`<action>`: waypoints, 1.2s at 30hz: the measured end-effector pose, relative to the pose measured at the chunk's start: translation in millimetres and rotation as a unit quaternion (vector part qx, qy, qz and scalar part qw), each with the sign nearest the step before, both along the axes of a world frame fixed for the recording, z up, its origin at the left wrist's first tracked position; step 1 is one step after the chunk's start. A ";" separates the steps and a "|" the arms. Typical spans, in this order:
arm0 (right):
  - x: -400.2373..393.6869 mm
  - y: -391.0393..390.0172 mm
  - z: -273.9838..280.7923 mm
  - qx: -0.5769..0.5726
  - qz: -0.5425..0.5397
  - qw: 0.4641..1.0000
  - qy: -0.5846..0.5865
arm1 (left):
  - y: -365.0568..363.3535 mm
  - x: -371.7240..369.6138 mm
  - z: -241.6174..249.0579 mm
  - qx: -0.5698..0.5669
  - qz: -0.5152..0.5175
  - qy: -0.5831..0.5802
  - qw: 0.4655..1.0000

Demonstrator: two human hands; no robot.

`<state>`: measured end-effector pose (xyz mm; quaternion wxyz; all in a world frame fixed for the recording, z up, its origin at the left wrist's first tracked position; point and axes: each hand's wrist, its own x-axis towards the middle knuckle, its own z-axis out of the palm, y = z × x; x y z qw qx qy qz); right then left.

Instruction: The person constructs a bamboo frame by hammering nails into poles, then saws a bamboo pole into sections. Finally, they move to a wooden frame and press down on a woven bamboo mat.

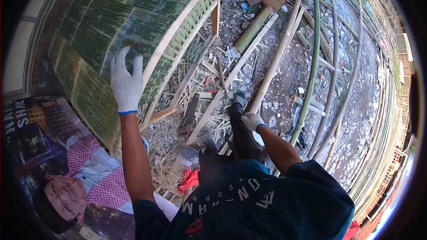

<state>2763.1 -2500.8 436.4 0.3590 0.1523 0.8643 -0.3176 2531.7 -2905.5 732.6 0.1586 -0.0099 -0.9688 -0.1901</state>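
My left hand (126,80), in a white knit glove with a blue cuff, is open over the top of a green woven-bamboo panel (133,22). Its thumb and fingers are spread near the panel's pale wooden edge strip (167,42). Below that strip runs an open lattice side (195,11) on a wooden frame. My right hand (252,121), gloved the same way, lies low beside my dark trouser leg (242,135), near the lower end of a long tan bamboo pole (278,55). Its fingers are bunched in view, so I cannot tell how they are bent.
A hand saw (191,111) lies among wood offcuts and rubble. A wooden plank (213,100) and a thick bamboo piece (253,29) lie beyond it. Several long bamboo poles (315,62) stretch across the ground at right. Red cloth (190,180) and a printed banner (49,129) are nearer me.
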 end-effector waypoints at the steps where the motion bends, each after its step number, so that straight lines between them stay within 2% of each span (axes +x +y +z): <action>1: -9.8 9.5 -11.7 -0.011 0.003 1.000 -0.008 | 7.5 -14.0 -8.4 -0.005 0.003 -0.015 1.000; 5: -79.6 45.9 -89.8 -0.018 0.021 0.999 -0.029 | 25.6 -52.2 -41.8 -0.017 0.073 -0.036 0.997; 6: -98.1 46.9 -102.2 -0.019 -0.028 0.999 -0.040 | 27.6 -52.1 -41.0 -0.022 0.091 -0.046 0.994; 7: -115.1 47.3 -124.9 -0.012 -0.031 0.999 -0.022 | 30.0 -51.2 -39.7 -0.028 0.111 -0.055 0.992; 9: -154.1 40.8 -167.2 -0.034 0.000 0.999 0.004 | 31.9 -51.1 -39.7 -0.075 0.094 -0.060 0.991; 11: -172.9 26.4 -223.4 -0.042 -0.008 0.999 -0.002 | 40.8 -53.4 -37.7 -0.068 0.134 -0.081 0.985; 12: -171.3 18.6 -250.2 -0.044 0.003 0.999 -0.013 | 39.2 -51.0 -39.5 -0.082 0.118 -0.079 0.987; 13: -184.8 8.9 -286.0 -0.046 0.015 0.999 -0.010 | 32.8 -51.9 -44.1 -0.093 0.103 -0.064 0.988; 14: -169.2 -0.2 -370.9 -0.018 0.097 0.995 -0.004 | 25.2 -49.1 -45.1 -0.105 0.113 -0.052 0.987; 15: -166.9 -9.4 -409.5 -0.014 0.140 0.989 -0.052 | 17.8 -46.4 -45.9 -0.116 0.122 -0.041 0.985; 17: -181.7 -29.6 -405.3 -0.012 0.051 0.992 -0.113 | 7.2 -32.3 -40.2 -0.128 0.173 -0.033 0.976; 20: -186.0 -56.0 -421.4 0.039 0.032 0.975 -0.215 | 3.1 -20.2 -38.7 -0.131 0.201 -0.033 0.970; 21: -178.9 -60.9 -428.2 0.037 -0.024 0.975 -0.219 | 3.4 -18.3 -38.1 -0.133 0.207 -0.035 0.969; 24: -162.8 -78.6 -446.9 0.073 -0.054 0.970 -0.226 | 6.2 -18.0 -39.0 -0.138 0.217 -0.043 0.965; 28: -142.7 -80.1 -464.9 0.080 -0.107 0.975 -0.176 | 8.6 -24.4 -45.9 -0.133 0.215 -0.046 0.966; 33: -131.1 -72.9 -456.3 -0.019 -0.032 0.995 -0.096 | 8.9 -33.3 -47.8 -0.123 0.211 -0.056 0.968; 34: -119.4 -75.4 -453.4 -0.090 -0.076 0.991 -0.060 | 9.0 -33.9 -46.9 -0.119 0.210 -0.054 0.969; 35: -128.5 -80.1 -423.1 -0.099 -0.049 0.992 -0.055 | 9.9 -33.4 -47.8 -0.111 0.205 -0.053 0.971; 36: -128.3 -85.6 -401.5 -0.164 -0.107 0.977 -0.086 | 9.8 -35.2 -45.4 -0.106 0.204 -0.057 0.971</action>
